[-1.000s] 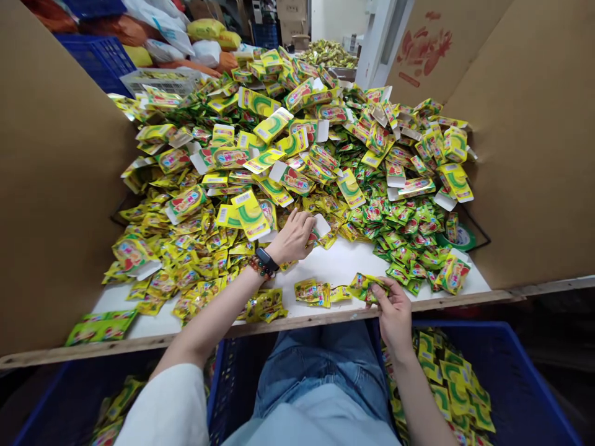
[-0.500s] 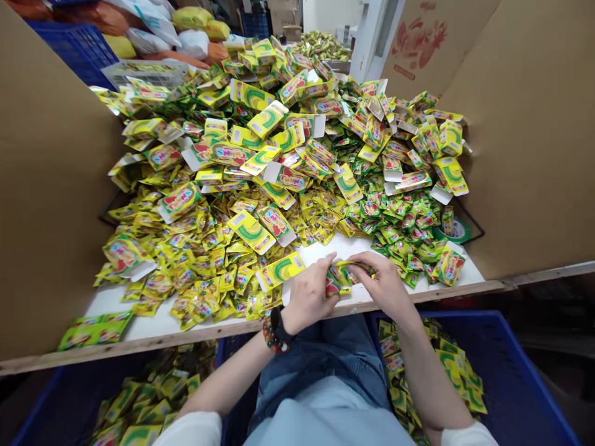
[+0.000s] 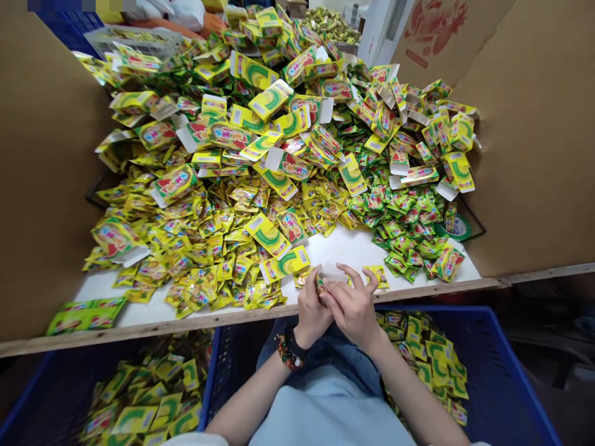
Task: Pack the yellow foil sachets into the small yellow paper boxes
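Close to the table's front edge, my left hand [image 3: 312,313] is closed around a small candy box [image 3: 320,284], mostly covered by fingers, with a pale flap sticking up. My right hand [image 3: 356,310] meets it from the other side, thumb and fingertips on the box. Just right of my right hand lies a yellow sachet [image 3: 377,277]. Left of my hands rests a yellow-green box [image 3: 286,264] with another yellow box [image 3: 268,235] behind it. Yellow sachets [image 3: 199,288] lie heaped at left, green sachets [image 3: 413,226] at right.
A large pile of boxes [image 3: 260,124] covers the table's back. Cardboard walls [image 3: 534,155] flank both sides. Blue crates with filled boxes stand below, one at right [image 3: 506,371] and one at left [image 3: 35,396]. Green packets [image 3: 86,316] and a tape roll [image 3: 455,228] lie near the sides.
My hands have come closer together around the box, and its pale flap now shows upward. A yellow sachet shows on the table beside my right hand. The camera view has tilted down slightly.
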The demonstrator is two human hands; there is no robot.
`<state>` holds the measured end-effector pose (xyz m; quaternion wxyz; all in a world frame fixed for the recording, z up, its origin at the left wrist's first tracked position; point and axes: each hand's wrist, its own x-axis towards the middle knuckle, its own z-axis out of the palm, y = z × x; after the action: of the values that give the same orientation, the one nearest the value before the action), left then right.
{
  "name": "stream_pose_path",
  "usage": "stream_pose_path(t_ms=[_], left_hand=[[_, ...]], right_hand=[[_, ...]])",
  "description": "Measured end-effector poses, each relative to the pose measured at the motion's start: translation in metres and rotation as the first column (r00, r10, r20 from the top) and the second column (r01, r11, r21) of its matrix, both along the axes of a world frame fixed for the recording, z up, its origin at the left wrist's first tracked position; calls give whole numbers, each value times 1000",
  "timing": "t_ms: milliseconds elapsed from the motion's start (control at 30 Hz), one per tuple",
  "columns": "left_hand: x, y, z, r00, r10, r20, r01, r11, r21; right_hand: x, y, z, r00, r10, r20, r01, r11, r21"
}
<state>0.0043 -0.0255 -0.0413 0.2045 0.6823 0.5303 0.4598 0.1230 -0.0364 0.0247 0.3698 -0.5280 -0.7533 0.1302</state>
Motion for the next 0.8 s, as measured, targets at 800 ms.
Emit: stream_pose_path(t_ms=[800], left_hand=[[3,2,-5,979,-125,-161,143,984,105]], right_hand=[[-9,9,-13,676,-252,-693,-126,886,-446]])
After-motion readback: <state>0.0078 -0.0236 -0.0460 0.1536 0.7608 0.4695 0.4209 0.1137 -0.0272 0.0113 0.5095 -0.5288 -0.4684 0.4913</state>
